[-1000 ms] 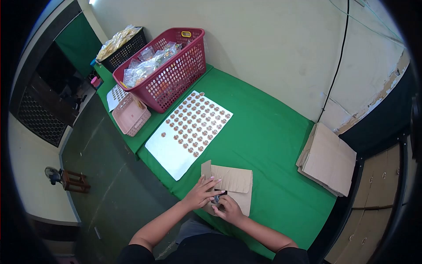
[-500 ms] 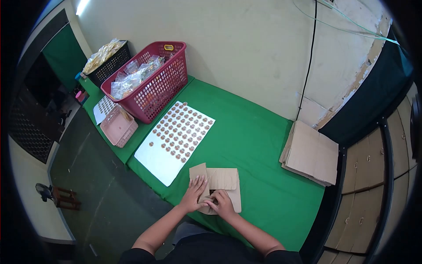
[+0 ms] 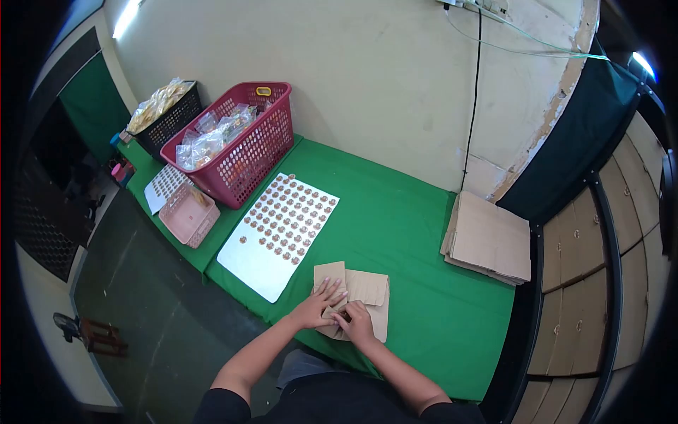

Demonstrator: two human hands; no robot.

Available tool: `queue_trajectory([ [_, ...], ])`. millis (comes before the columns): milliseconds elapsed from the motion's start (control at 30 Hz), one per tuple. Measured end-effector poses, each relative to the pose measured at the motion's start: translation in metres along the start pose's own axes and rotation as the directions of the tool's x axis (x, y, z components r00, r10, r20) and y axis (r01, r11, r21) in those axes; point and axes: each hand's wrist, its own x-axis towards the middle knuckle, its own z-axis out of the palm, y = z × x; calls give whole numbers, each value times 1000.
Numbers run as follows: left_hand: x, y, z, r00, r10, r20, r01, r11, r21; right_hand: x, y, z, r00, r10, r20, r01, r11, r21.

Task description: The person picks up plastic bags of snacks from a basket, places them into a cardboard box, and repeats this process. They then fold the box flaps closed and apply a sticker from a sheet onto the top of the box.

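A small flat brown cardboard box (image 3: 367, 288) with folded flaps lies near the front edge of the green-covered table. My left hand (image 3: 319, 307) rests on the box's left flap, fingers spread and stretched out, the thumb pointing toward the right hand. Curled fingers of my right hand (image 3: 357, 324) grip the cardboard edge at the middle of the box, close to the left thumb. A dark gap shows between the flaps there. Just beyond the box, a white sheet (image 3: 247, 265) bears rows of round brown stickers.
A maroon basket (image 3: 265, 148) holds clear plastic packets, with a black basket (image 3: 173, 120) of packets behind it. A pink basket (image 3: 185, 225) sits at the table's left edge. Stacked cardboard (image 3: 491, 233) lies at the right, near a rack of cartons (image 3: 575, 283).
The camera view has shifted slightly. Both hands stay on the cardboard box, the left palm a little further right along the flap, the right fingers still bent at its middle.
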Motion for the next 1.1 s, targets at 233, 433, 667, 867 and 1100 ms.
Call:
queue_trajectory([
  [233,3,-15,-8,995,62,78,-61,998,-18,2,4,-4,997,67,-44,-71,991,-113],
  [433,3,-48,-10,993,95,-63,-102,987,-125,14,-8,-16,992,74,-104,-117,857,-502],
  [667,-4,-67,4,891,-453,23,333,618,-712,-2,31,10,892,343,-295,-433,836,-338],
  [867,1,-96,25,924,-382,-23,258,668,-698,-14,74,43,517,725,-455,-588,687,428],
  [1100,10,-97,24,895,-447,2,315,626,-713,4,63,32,513,744,-428,-681,656,326],
])
